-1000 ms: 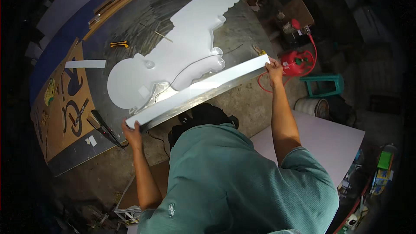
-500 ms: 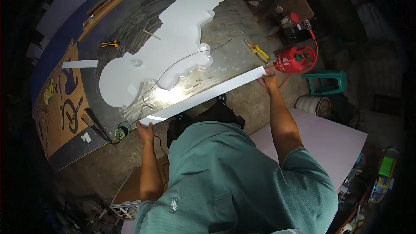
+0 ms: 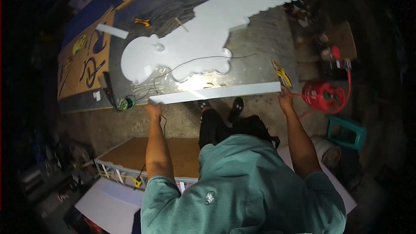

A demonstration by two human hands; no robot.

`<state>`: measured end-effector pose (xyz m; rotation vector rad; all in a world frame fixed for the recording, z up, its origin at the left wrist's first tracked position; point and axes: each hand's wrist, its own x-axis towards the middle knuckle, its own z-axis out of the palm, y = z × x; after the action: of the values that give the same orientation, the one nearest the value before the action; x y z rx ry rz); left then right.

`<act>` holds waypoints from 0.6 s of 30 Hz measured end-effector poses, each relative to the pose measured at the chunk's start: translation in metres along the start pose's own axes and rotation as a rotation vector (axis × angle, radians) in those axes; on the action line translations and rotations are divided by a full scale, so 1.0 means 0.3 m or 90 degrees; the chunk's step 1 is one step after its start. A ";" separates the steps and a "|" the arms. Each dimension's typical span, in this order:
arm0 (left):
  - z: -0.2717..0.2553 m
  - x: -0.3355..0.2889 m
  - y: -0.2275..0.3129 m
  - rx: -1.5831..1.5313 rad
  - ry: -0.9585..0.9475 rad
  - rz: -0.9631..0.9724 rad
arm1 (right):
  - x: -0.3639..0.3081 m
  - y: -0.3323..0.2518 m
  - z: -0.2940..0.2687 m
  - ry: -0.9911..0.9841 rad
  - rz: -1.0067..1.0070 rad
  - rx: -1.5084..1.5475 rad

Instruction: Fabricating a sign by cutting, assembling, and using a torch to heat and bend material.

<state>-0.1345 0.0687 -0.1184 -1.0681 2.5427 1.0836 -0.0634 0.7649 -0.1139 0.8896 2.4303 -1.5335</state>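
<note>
A long white strip (image 3: 234,91) stretches level between my two hands along the near edge of the worktable (image 3: 255,67). My left hand (image 3: 154,108) is closed on its left end, and my right hand (image 3: 285,97) grips the right end. Behind the strip lies a large white cut-out shape (image 3: 203,32) with a rounded head-like end and a wavy outline. A thin dark cable (image 3: 190,60) runs across it. Yellow-handled pliers (image 3: 282,74) rest on the table just beyond my right hand. A green spool (image 3: 126,103) sits left of my left hand.
A red gas cylinder (image 3: 323,96) with a red hose stands to the right, near a green stool (image 3: 346,131). On the table's left are a brown board (image 3: 89,56), a short white strip (image 3: 112,30), a yellow tool (image 3: 142,22) and a black straightener-like tool (image 3: 109,91).
The strip has turned from slanting up to the right to nearly level, with both hands still on its ends. The whole view has shifted and rotated; my body stands differently against the table.
</note>
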 end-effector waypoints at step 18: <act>-0.001 -0.085 0.044 -0.019 0.170 0.102 | 0.037 -0.083 -0.056 -0.064 0.015 -0.134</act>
<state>-0.1248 0.0888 -0.1001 -1.0983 2.8734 1.0835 -0.0827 0.7762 -0.0910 0.7785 2.4419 -1.2522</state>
